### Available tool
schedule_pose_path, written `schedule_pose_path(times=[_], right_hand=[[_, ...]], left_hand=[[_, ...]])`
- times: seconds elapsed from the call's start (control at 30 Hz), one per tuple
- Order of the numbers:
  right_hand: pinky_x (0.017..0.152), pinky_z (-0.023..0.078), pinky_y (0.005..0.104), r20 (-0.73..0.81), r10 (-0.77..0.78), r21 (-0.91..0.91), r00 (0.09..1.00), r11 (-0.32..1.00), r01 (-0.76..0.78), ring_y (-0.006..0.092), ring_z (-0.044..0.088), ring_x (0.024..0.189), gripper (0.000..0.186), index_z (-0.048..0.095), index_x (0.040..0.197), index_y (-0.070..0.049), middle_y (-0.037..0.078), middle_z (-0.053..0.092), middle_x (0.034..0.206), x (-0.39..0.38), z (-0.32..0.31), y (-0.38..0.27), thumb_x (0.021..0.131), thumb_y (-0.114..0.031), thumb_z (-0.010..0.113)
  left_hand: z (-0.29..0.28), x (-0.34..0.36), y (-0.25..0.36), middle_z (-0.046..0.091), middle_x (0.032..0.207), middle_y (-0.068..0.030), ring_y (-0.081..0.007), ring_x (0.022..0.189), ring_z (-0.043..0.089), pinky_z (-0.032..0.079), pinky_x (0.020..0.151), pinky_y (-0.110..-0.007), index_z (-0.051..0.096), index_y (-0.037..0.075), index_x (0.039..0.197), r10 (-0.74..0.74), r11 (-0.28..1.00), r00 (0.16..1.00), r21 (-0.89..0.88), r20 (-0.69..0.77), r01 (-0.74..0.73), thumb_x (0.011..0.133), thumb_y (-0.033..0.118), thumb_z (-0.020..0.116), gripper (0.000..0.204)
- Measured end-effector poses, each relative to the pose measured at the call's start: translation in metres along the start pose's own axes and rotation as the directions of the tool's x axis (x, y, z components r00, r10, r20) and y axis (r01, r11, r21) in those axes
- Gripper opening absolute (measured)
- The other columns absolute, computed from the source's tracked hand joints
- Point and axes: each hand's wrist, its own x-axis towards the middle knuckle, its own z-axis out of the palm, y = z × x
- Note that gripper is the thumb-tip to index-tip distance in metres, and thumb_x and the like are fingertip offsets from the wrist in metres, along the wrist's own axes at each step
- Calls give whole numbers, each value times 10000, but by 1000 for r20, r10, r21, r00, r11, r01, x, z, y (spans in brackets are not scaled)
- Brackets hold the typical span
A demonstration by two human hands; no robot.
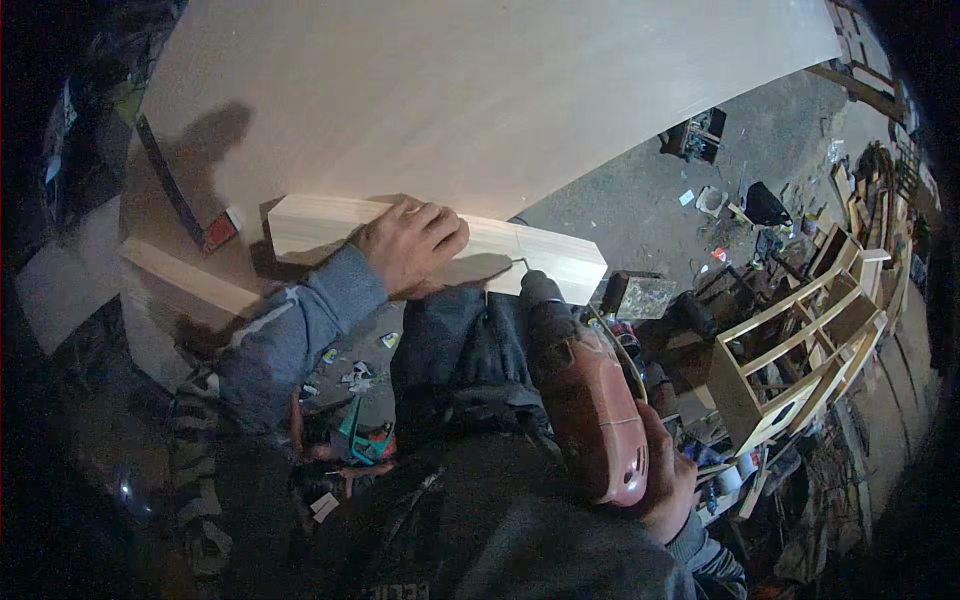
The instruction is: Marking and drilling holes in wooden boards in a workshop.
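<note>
A pale wooden board (330, 228) with angled ends lies along the near edge of a large light sheet. My left hand (413, 245) presses down on its middle with the fingers curled over the wood. In my right hand (668, 478) is a red and black power drill (590, 400), held by its rear handle, which the drill body partly hides. The thin drill bit (524, 264) points at the board's right half, close to a dark shadow. Whether its tip enters the wood I cannot tell.
The large sheet (480, 100) fills the far side. A try square (218, 230) and a wooden strip (190, 278) lie to the left. On the right stand a wooden frame (790, 350) and scrap wood (865, 200). A green tool (365, 440) and litter cover the floor.
</note>
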Motion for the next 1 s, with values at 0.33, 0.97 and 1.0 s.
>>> schedule_pose_path(times=[0.33,0.97,1.0], right_hand=[[876,593,421,-42,132,52,990,990,-130,323,734,1053,826,435,1464,14,222,696,1231,16,14,-8,809,-308,822],[816,595,441,-142,27,58,989,998,-18,439,718,963,883,405,1490,-42,275,703,1085,-37,10,-10,723,-186,816],[816,595,441,-132,19,59,991,998,-11,439,718,963,883,405,1490,-42,275,703,1085,-41,9,-9,723,-186,816]], left_hand=[[5,-1,-1,618,1065,-41,-201,1020,629,553,822,-379,613,100,1121,-8,1000,1000,-4,-21,7,822,256,628,338],[0,1,6,617,1141,-40,-250,997,597,545,838,-423,608,103,1197,12,1000,1000,-6,-11,-12,744,378,726,543],[-1,1,6,612,1150,-47,-256,1007,594,542,843,-428,602,94,1211,7,1000,998,-17,55,-6,723,422,751,607]])
